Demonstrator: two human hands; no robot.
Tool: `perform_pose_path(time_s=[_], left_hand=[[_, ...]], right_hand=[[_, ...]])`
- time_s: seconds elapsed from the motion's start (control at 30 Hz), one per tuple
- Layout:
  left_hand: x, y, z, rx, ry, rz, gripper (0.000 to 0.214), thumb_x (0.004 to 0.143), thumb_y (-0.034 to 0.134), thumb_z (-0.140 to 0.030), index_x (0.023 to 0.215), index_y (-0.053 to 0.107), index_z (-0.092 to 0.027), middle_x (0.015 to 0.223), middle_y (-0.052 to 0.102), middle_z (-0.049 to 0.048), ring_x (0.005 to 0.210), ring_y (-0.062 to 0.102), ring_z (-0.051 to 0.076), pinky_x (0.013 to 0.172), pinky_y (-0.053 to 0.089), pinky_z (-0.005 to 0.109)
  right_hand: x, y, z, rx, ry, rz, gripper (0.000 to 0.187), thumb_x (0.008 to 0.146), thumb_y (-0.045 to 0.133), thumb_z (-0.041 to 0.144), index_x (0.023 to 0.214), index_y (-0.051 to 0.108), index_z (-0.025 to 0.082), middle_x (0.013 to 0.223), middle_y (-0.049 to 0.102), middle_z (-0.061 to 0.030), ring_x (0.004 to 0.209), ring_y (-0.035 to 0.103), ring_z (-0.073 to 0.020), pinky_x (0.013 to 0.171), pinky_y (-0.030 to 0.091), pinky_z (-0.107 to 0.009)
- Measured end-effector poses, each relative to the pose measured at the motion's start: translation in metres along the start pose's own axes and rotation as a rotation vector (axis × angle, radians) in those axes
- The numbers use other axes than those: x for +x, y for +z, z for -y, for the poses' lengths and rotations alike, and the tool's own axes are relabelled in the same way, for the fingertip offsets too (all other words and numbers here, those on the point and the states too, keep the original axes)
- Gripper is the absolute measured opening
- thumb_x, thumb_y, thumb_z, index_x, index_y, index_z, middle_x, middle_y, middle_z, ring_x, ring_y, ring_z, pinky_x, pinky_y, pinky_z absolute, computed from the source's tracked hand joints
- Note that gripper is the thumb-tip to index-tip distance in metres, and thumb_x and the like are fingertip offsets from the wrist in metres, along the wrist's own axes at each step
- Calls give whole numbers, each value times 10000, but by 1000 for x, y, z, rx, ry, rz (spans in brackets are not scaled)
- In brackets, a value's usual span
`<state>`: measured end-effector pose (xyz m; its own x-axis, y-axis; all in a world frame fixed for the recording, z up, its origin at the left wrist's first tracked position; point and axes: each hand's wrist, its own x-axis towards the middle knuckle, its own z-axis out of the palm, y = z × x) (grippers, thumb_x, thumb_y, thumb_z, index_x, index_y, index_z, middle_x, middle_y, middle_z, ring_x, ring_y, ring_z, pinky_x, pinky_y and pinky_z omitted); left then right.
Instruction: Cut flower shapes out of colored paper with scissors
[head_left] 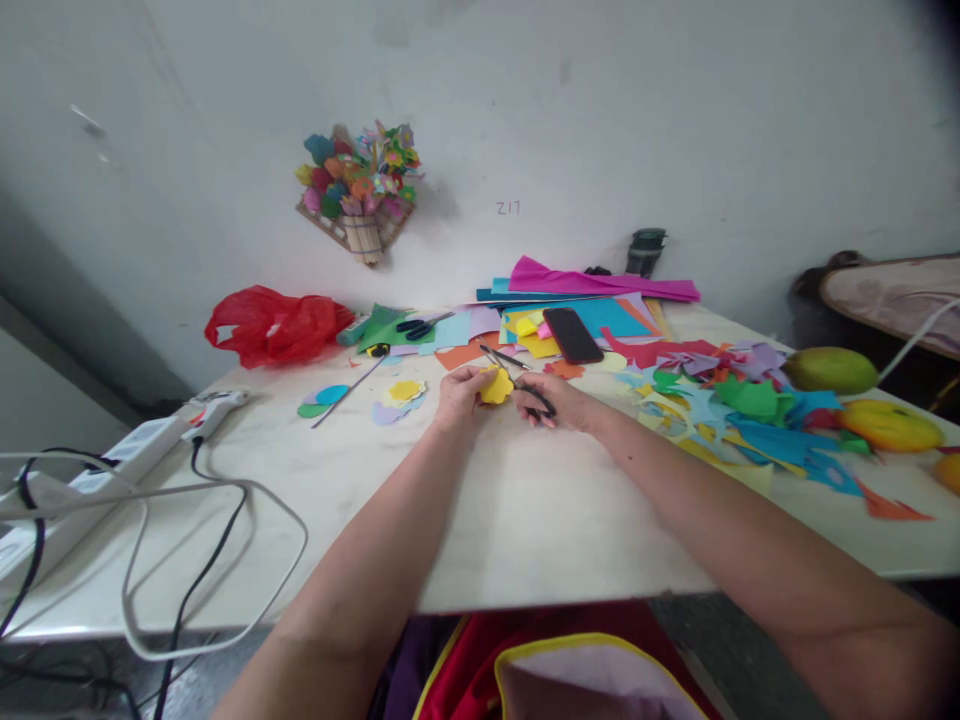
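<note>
My left hand (459, 394) pinches a small yellow paper piece (496, 386) above the white table (525, 510). Just to its right, my right hand (556, 402) grips black-handled scissors (525, 384), whose open blades reach up and left towards the yellow piece. Both forearms stretch out from the near edge of the table. A finished yellow paper flower on lilac paper (403, 393) lies to the left of my left hand.
Coloured paper sheets and scraps (720, 400) cover the back and right, with a black phone (572, 335), a second pair of scissors (421, 325), a red plastic bag (271, 325) and mangoes (831, 370). A glue gun (214, 405), power strip and cables lie at left. A paper-flower basket (361, 190) hangs on the wall.
</note>
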<state>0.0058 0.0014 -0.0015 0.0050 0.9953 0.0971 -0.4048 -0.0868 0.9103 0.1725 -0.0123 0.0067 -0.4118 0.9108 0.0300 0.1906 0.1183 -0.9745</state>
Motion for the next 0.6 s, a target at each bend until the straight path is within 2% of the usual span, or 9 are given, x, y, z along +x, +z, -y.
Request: perform_pose_path(time_s=[0.13,0.37,0.6], left_hand=[[-1,0,0,-5,3,2,342,462,861,-288,576,579,-132,580,649,66,493,572,146,417,341,230],[-2,2,-1,-11,4,-19,334,462,865,-289,603,609,-128,602,660,68,534,600,160,462,399,247],[-1,2,-1,-14,7,-19,344,451,874,-291,589,601,-133,597,650,57,526,589,151,453,391,240]], right_hand=[[1,0,-1,-12,7,-13,210,807,694,283,757,522,173,525,581,43,356,496,-63,248,286,-141],[1,2,1,-3,24,-33,208,797,706,274,772,530,166,507,570,42,338,486,-63,243,274,-143],[-2,1,4,-11,17,-31,207,802,700,271,754,530,163,509,573,32,345,484,-65,248,265,-145]])
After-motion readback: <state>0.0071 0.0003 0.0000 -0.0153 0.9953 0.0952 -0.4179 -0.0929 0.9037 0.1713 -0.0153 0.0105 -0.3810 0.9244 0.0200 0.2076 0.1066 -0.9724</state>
